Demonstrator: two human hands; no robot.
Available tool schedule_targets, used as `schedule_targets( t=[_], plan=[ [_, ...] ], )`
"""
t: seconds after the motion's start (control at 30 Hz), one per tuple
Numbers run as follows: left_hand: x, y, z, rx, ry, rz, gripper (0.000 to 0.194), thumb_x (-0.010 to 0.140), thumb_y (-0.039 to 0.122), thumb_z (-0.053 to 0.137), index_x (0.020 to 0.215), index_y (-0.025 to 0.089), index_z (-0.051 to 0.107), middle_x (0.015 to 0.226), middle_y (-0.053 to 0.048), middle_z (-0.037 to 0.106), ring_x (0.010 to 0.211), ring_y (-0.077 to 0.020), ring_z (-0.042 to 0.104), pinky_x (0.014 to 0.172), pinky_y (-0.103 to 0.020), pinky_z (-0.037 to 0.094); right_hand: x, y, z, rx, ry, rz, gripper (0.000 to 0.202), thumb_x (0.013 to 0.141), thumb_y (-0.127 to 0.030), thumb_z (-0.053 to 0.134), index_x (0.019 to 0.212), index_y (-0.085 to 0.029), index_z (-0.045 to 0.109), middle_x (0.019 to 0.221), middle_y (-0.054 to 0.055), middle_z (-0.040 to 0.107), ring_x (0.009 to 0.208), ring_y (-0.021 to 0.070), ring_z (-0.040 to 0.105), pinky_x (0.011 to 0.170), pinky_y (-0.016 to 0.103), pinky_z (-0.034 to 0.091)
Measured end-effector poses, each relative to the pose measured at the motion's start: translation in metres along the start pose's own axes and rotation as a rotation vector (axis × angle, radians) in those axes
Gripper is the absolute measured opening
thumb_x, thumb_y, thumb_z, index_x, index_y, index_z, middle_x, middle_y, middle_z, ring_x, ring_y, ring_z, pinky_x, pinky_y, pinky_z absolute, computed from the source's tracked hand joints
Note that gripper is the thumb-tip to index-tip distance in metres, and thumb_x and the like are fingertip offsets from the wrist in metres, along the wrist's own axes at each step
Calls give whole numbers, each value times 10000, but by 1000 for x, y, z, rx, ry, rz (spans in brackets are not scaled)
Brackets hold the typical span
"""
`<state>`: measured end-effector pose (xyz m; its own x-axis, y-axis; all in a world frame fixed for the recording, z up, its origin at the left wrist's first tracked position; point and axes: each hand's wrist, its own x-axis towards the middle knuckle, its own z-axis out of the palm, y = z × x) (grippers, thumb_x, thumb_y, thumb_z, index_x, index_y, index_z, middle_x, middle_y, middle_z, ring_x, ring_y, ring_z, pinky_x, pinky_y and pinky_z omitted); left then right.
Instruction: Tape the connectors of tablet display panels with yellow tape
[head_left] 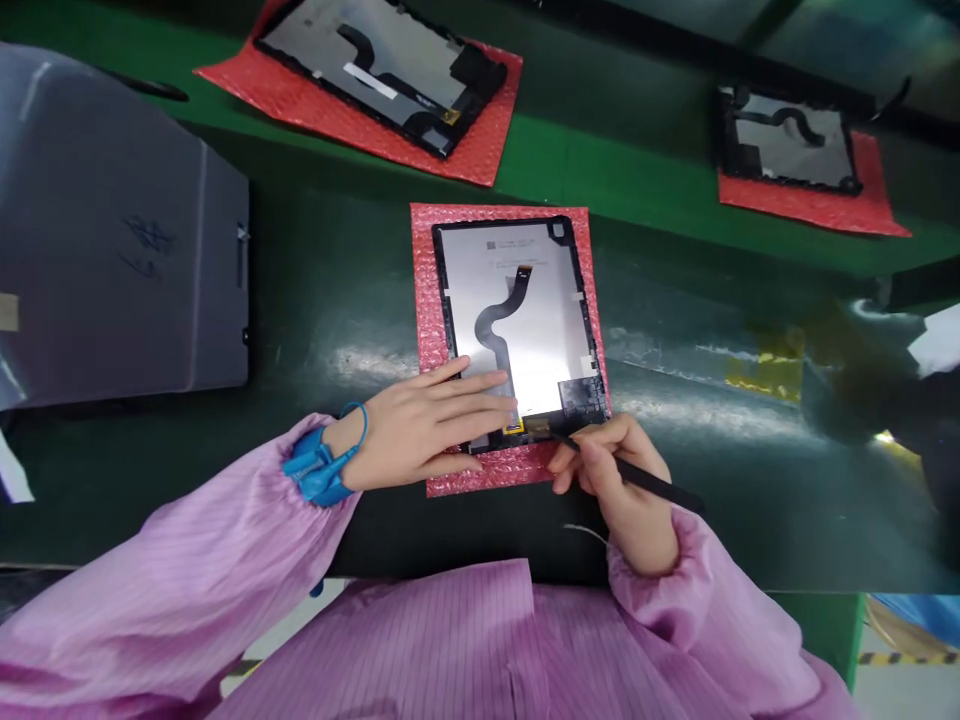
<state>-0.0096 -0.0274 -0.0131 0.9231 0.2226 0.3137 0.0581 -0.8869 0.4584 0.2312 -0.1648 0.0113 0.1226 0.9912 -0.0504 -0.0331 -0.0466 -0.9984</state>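
Observation:
A tablet screen assembly [540,330] lies with its silvery back up on a red bubble-wrap sheet [491,480]. A black flex cable [487,325] curves over its back. My left hand [427,420] rests flat across the screen's lower left part, fingers spread, covering some of the cable. Between the thumb and fingers of my right hand [622,475] is a pair of black tweezers [652,482]. The tweezers' tip points at the screen's lower edge, near a small yellow-framed connector [513,427]; whether it touches anything is hard to see.
Another screen assembly [420,75] lies on red bubble wrap at the upper left, and one more [795,140] at the upper right. A large grey case [127,240] stands on the left of the dark green table [330,300]. A blurred dark object [870,390] is at the right.

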Motion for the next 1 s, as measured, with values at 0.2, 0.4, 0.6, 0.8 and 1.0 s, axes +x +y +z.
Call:
schedule_targets(
  t=[0.2, 0.4, 0.6, 0.8, 1.0],
  plan=[
    [2, 0, -3, -24, -49, -16, 439, 1119, 344, 478, 1489, 106, 490, 1552, -71, 539, 1576, -212, 318, 1340, -417, 128, 4, 1, 5, -94, -85, -14, 101, 1053, -107, 548, 997, -191, 537, 913, -1, 749, 710, 93, 724, 685, 210, 598],
    [0, 1, -3, -29, -54, -28, 460, 1116, 333, 488, 1520, 117, 447, 1559, -95, 525, 1565, -236, 342, 1331, -449, 156, 5, 1, 7, -111, -105, 12, 96, 1058, -103, 553, 1005, -182, 534, 942, 8, 763, 745, 96, 745, 690, 190, 594],
    [0, 1, -4, -36, -62, -31, 483, 1087, 288, 549, 1521, 117, 425, 1569, -84, 513, 1552, -259, 361, 1322, -477, 185, 7, -1, 9, -107, -110, 20, 100, 1059, -131, 565, 993, -189, 518, 914, -15, 760, 730, 86, 742, 692, 177, 603],
    [2, 1, -2, -41, -30, 11, 390, 1086, 275, 544, 1449, 132, 541, 1545, -64, 544, 1522, -301, 407, 1308, -493, 209, 10, -6, 13, -144, -58, 50, 142, 1047, -198, 601, 928, -172, 528, 842, 5, 751, 654, 101, 729, 619, 173, 594],
    [1, 0, -4, -7, -74, -1, 351, 1116, 331, 483, 1359, 137, 645, 1549, -40, 543, 1550, -265, 365, 1335, -446, 137, 9, -7, 12, -265, -38, 43, 147, 1043, -166, 600, 917, -168, 525, 793, -28, 729, 613, 45, 691, 563, 85, 515]
  ],
)
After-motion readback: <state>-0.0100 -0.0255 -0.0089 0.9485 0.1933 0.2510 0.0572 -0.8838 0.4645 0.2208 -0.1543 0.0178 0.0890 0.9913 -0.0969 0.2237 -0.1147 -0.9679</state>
